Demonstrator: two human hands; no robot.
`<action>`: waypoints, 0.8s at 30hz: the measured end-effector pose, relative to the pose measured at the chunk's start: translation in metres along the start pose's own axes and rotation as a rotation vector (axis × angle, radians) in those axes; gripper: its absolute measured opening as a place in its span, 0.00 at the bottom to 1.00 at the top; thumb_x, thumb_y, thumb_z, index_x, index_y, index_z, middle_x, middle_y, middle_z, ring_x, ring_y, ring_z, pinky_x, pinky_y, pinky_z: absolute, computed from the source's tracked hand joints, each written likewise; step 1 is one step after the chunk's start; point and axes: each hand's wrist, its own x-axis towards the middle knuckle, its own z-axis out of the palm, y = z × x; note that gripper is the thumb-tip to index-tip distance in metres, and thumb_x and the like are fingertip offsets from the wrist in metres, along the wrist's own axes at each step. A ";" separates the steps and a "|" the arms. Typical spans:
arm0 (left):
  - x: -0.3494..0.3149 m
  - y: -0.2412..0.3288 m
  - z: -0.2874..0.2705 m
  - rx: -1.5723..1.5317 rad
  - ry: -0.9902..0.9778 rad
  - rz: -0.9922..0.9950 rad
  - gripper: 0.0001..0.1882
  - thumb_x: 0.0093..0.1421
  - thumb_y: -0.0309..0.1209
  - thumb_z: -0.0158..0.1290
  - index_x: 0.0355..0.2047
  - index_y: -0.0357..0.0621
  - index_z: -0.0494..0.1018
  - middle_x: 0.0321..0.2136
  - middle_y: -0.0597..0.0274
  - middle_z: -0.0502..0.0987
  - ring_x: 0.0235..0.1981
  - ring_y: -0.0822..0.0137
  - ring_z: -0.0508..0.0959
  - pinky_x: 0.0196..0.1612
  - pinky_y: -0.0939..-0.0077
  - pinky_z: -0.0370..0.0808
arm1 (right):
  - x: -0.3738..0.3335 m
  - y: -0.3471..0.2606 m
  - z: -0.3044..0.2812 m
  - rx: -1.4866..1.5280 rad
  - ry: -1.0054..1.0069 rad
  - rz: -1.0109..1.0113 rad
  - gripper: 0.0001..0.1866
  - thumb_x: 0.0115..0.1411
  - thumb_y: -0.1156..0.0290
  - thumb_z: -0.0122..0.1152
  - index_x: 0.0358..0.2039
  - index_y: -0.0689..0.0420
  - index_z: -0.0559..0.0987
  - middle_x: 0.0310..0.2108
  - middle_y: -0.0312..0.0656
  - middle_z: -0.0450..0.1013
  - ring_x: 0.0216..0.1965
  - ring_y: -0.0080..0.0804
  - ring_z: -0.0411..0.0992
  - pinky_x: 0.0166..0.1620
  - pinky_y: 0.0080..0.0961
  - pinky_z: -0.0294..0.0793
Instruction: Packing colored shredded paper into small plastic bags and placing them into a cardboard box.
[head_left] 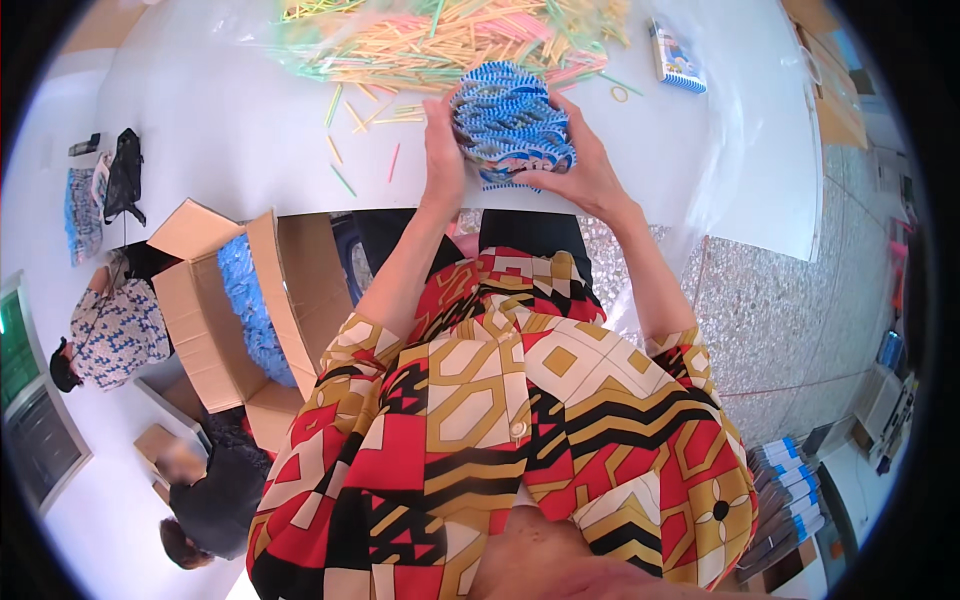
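Note:
Between my two hands, at the near edge of the white table, is a bundle of blue-and-white patterned packets, stacked and fanned so that their striped edges show. My left hand presses against its left side, with the fingers partly hidden behind it. On the other side my right hand grips the bundle, its thumb lying along the near lower edge. Just beyond lies a heap of short colored sticks or straws in yellow, green and pink, partly under clear plastic.
The white table also bears a small blue-and-white packet and a rubber band. Left of my lap stands an open cardboard box holding blue pieces. Two other people are at the left.

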 end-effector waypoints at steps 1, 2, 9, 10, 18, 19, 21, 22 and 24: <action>-0.002 -0.001 -0.002 0.001 0.005 -0.004 0.34 0.66 0.54 0.25 0.53 0.36 0.62 0.43 0.59 0.73 0.42 0.70 0.74 0.50 0.76 0.68 | -0.003 0.001 -0.001 0.041 -0.003 0.045 0.49 0.38 0.70 0.75 0.59 0.58 0.56 0.52 0.46 0.64 0.52 0.34 0.65 0.55 0.29 0.65; -0.004 -0.003 -0.004 -0.033 -0.013 -0.006 0.33 0.66 0.54 0.25 0.53 0.36 0.62 0.43 0.59 0.73 0.43 0.70 0.73 0.50 0.77 0.68 | -0.006 0.003 0.001 0.045 -0.006 0.049 0.49 0.38 0.70 0.75 0.59 0.58 0.56 0.52 0.46 0.64 0.52 0.34 0.65 0.55 0.29 0.65; -0.016 0.001 0.029 0.033 0.047 0.089 0.31 0.67 0.52 0.27 0.51 0.37 0.62 0.41 0.61 0.72 0.43 0.73 0.71 0.49 0.78 0.66 | -0.001 -0.004 0.005 -0.014 0.038 -0.033 0.53 0.37 0.71 0.76 0.61 0.57 0.52 0.53 0.46 0.64 0.53 0.34 0.65 0.55 0.29 0.65; -0.018 0.004 0.033 0.034 0.057 0.120 0.30 0.67 0.52 0.27 0.50 0.37 0.62 0.41 0.61 0.72 0.42 0.74 0.71 0.49 0.78 0.66 | 0.000 -0.005 0.004 -0.024 0.050 -0.060 0.54 0.36 0.71 0.77 0.61 0.57 0.52 0.53 0.46 0.63 0.53 0.34 0.65 0.55 0.29 0.65; -0.005 -0.022 -0.010 0.200 -0.086 0.207 0.29 0.66 0.50 0.34 0.55 0.39 0.59 0.45 0.60 0.69 0.47 0.71 0.68 0.51 0.75 0.66 | 0.003 0.006 0.012 0.056 0.042 0.073 0.52 0.36 0.73 0.77 0.59 0.57 0.54 0.52 0.44 0.65 0.51 0.32 0.67 0.53 0.27 0.67; -0.002 -0.020 -0.008 0.196 -0.132 0.250 0.29 0.64 0.50 0.39 0.55 0.38 0.59 0.46 0.61 0.67 0.47 0.72 0.66 0.50 0.75 0.65 | 0.003 0.015 0.010 0.147 0.012 0.170 0.51 0.36 0.73 0.77 0.59 0.58 0.55 0.50 0.43 0.67 0.49 0.31 0.68 0.51 0.27 0.69; -0.002 -0.016 0.002 -0.007 -0.315 0.189 0.37 0.58 0.51 0.51 0.58 0.38 0.54 0.49 0.60 0.65 0.50 0.71 0.64 0.52 0.73 0.64 | -0.002 0.014 0.006 0.520 0.038 0.334 0.44 0.37 0.74 0.75 0.55 0.61 0.61 0.45 0.41 0.70 0.43 0.29 0.71 0.48 0.25 0.71; -0.003 -0.012 0.001 0.137 -0.346 0.172 0.42 0.52 0.50 0.56 0.58 0.37 0.53 0.49 0.58 0.65 0.51 0.68 0.65 0.53 0.72 0.64 | -0.001 0.010 0.004 0.446 0.034 0.366 0.38 0.39 0.75 0.73 0.52 0.61 0.65 0.42 0.41 0.71 0.41 0.28 0.72 0.46 0.24 0.72; -0.005 -0.001 -0.001 0.289 -0.328 0.172 0.47 0.47 0.50 0.62 0.58 0.37 0.52 0.50 0.56 0.65 0.51 0.65 0.66 0.54 0.70 0.64 | 0.002 0.001 0.000 0.374 -0.017 0.374 0.32 0.41 0.75 0.72 0.49 0.62 0.68 0.40 0.41 0.72 0.39 0.26 0.72 0.45 0.24 0.72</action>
